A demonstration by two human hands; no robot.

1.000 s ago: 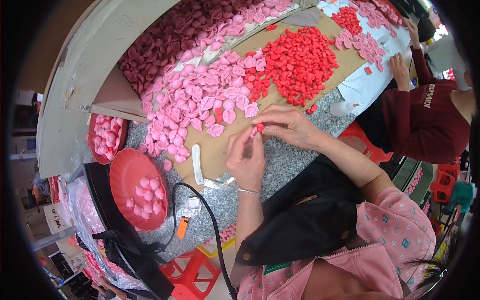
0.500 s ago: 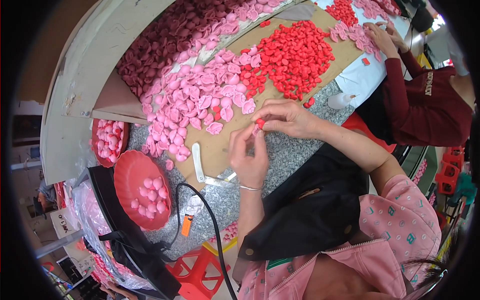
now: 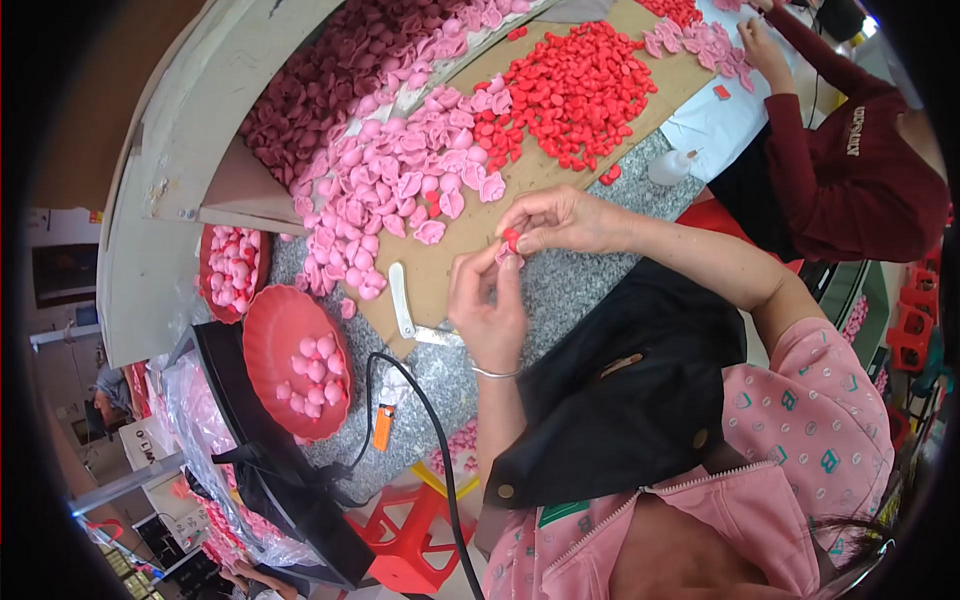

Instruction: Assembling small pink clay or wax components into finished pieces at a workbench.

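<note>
My two hands meet over the edge of the brown board (image 3: pixel 462 270). The left hand (image 3: pixel 485 305), with a bracelet at its wrist, pinches a small pink petal-like piece (image 3: pixel 503 257). Pressed against that piece is a small red piece (image 3: pixel 511 238), held between the thumb and fingers of my right hand (image 3: pixel 565 220). Fingers partly cover both pieces. Just beyond my hands lies a heap of pink shell-shaped pieces (image 3: pixel 400 180), and farther off a pile of glossy red pieces (image 3: pixel 580 95). A folding knife with a white handle (image 3: pixel 401 300) lies open beside my left hand.
A red scalloped bowl (image 3: pixel 262 345) with pink pieces stands left, behind it another filled bowl (image 3: pixel 262 270). An orange lighter (image 3: pixel 383 427) and a black cable (image 3: pixel 430 415) are near. A squeeze bottle (image 3: pixel 668 168) stands right, by a co-worker in a maroon sleeve (image 3: pixel 795 150).
The view has shifted slightly. My hands keep the red and pink pieces together in nearly the same pose. The co-worker's hands have moved apart, one reaching farther away.
</note>
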